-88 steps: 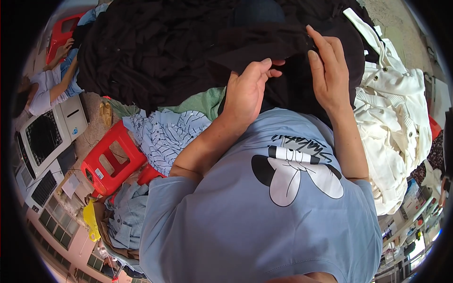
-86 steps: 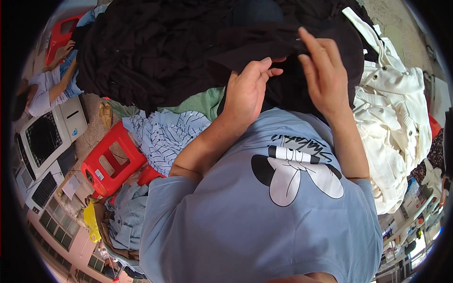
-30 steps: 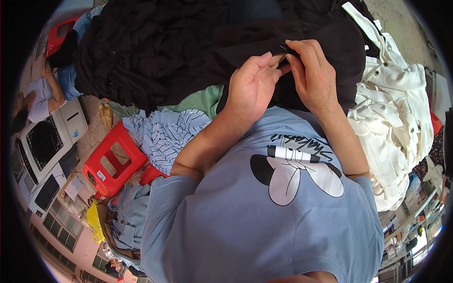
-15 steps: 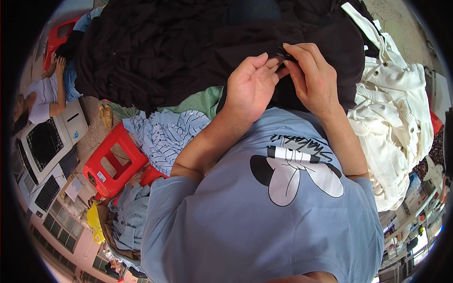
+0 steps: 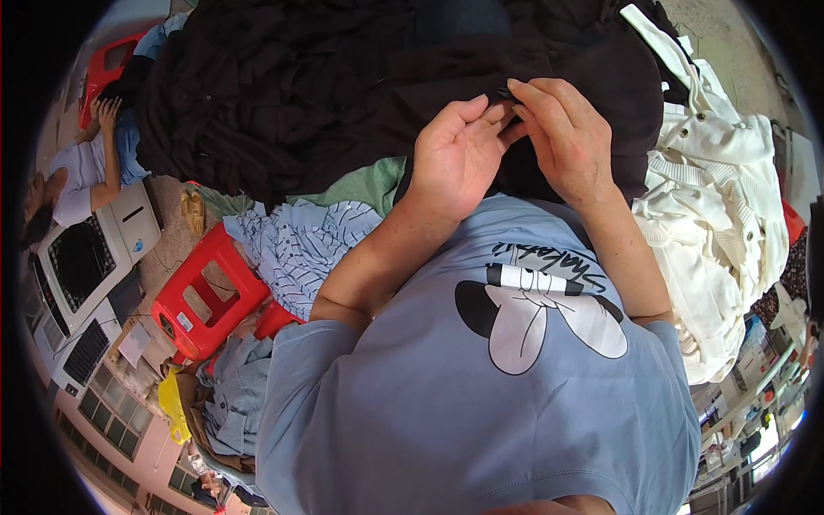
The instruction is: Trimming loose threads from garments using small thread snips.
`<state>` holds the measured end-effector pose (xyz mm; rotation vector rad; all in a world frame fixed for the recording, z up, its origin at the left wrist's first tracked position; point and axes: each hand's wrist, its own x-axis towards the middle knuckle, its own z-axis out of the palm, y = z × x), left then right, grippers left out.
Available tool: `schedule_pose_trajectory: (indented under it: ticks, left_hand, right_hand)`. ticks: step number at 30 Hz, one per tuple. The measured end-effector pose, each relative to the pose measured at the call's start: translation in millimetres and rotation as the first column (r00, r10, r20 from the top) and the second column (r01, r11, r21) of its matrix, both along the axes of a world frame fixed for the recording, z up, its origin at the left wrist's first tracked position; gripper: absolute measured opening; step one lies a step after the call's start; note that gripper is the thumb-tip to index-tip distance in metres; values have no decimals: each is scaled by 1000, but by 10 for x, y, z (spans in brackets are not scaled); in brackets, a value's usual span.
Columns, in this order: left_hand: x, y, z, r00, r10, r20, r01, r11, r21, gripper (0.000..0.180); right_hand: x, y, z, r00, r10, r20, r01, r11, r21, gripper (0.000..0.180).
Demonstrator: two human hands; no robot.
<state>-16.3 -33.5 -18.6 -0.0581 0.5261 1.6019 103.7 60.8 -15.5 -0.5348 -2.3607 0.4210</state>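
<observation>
My two hands meet over a large heap of black garments (image 5: 283, 103) at the top of the view. My right hand (image 5: 566, 137) is closed in a pinch, with a small black piece (image 5: 505, 93) at its fingertips; whether this is cloth or a small tool is too small to tell. Palm up, my left hand (image 5: 455, 159) has its fingers curled toward the right fingertips and its thumb pointing at the same spot. What the left fingers grip, if anything, is hidden. Black cloth lies beneath both hands.
White knitted garments (image 5: 712, 197) are piled at the right. On the left are a blue patterned cloth (image 5: 313, 249), a red plastic stool (image 5: 202, 322), denim-blue clothing (image 5: 236, 395) and a yellow bag (image 5: 174, 408). A person (image 5: 77, 176) sits farther off at the left.
My right hand has shifted slightly left, its fingers drawn closer together around the small black piece. The left hand has barely moved.
</observation>
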Motion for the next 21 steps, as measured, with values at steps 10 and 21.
schedule_pose_trajectory:
  ticks: [10,21]
  left_hand:
    - [-58,-107,-109,998,-27,-60,25,999,-34,32]
    - [-347,-942,220,142,-248,-958,130,964,-230,17]
  right_hand:
    - [29,25,105,968,217,-129,-242,942,-232,27]
    - [20,520,-265,953,-234,190,299,655,-694,37]
